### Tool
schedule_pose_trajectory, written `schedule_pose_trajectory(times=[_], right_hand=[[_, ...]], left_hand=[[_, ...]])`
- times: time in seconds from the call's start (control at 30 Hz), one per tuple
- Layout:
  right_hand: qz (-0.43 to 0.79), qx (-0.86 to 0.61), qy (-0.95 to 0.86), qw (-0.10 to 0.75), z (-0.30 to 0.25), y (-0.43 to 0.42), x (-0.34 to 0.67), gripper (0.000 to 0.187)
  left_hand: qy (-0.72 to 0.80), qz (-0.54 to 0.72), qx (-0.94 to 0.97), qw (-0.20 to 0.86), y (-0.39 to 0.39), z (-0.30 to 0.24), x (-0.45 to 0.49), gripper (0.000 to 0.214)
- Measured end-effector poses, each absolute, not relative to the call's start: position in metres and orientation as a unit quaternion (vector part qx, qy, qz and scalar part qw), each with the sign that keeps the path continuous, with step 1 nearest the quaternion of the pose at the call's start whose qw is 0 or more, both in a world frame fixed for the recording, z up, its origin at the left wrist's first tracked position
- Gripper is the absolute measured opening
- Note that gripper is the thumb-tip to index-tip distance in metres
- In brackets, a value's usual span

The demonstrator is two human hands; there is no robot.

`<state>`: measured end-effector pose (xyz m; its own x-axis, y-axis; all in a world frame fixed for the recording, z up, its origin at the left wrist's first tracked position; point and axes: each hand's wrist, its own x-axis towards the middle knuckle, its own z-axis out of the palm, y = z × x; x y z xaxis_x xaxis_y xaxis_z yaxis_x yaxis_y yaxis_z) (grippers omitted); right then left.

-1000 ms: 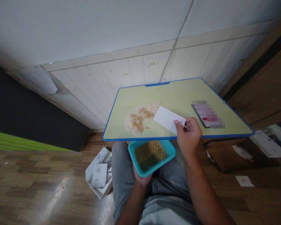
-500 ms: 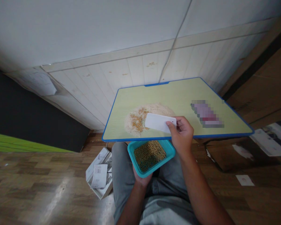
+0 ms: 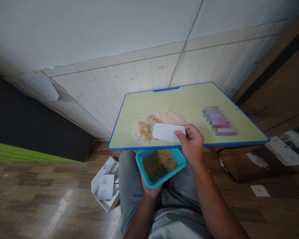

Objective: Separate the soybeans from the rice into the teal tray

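Note:
My right hand (image 3: 193, 142) pinches the right end of a flat white plastic scraper (image 3: 167, 132) with a small hole near that end. The scraper is over the table near its front edge, beside a spread pile of rice (image 3: 168, 116) and yellow soybeans (image 3: 146, 130). Below the edge, above my lap, my left hand (image 3: 151, 190) holds a turquoise plastic basket (image 3: 149, 184) from underneath; most of its fingers are hidden. Many soybeans (image 3: 161, 162) lie inside the basket, partly in shadow.
The pale green folding table (image 3: 189, 96) has a blue rim. A pixelated item (image 3: 219, 121) lies on its right side. An open white box (image 3: 106, 189) with papers stands on the floor at left, and a cardboard box (image 3: 254, 162) is below right. The wall is behind.
My right hand has moved slightly down and left with the scraper, bringing it closer to the table's front edge. My left hand and the basket have stayed in place.

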<state>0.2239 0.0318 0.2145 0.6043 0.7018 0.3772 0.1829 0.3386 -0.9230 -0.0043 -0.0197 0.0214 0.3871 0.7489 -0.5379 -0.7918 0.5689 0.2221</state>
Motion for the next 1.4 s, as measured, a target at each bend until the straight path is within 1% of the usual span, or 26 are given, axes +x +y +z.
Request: schedule_pose_trajectory(times=[0.3, 0.47, 0.8, 1.03, 1.3, 1.4], right_hand=[[0.191, -0.546, -0.406, 0.708, 0.218, 0.028, 0.223, 0.017], [0.206, -0.535, -0.413, 0.708, 0.219, 0.027, 0.223, 0.019], [0.228, -0.519, -0.434, 0.700, 0.216, 0.025, 0.225, 0.020], [0.177, -0.534, -0.380, 0.735, 0.218, 0.026, 0.223, 0.021], [0.216, -0.535, -0.416, 0.703, 0.216, 0.025, 0.221, 0.022], [0.207, -0.544, -0.404, 0.706, 0.214, 0.026, 0.220, 0.020]], left_hand=[[0.320, 0.460, -0.001, 0.828, -0.020, 0.029, -0.003, 0.064], [0.275, 0.466, 0.000, 0.841, -0.020, 0.026, -0.003, 0.063], [0.297, 0.462, -0.062, 0.834, -0.016, 0.026, -0.003, 0.062], [0.277, 0.459, -0.002, 0.844, -0.021, 0.018, -0.006, 0.063], [0.273, 0.454, 0.029, 0.847, -0.018, 0.021, -0.004, 0.065], [0.275, 0.456, 0.029, 0.846, -0.020, 0.022, -0.004, 0.063]])
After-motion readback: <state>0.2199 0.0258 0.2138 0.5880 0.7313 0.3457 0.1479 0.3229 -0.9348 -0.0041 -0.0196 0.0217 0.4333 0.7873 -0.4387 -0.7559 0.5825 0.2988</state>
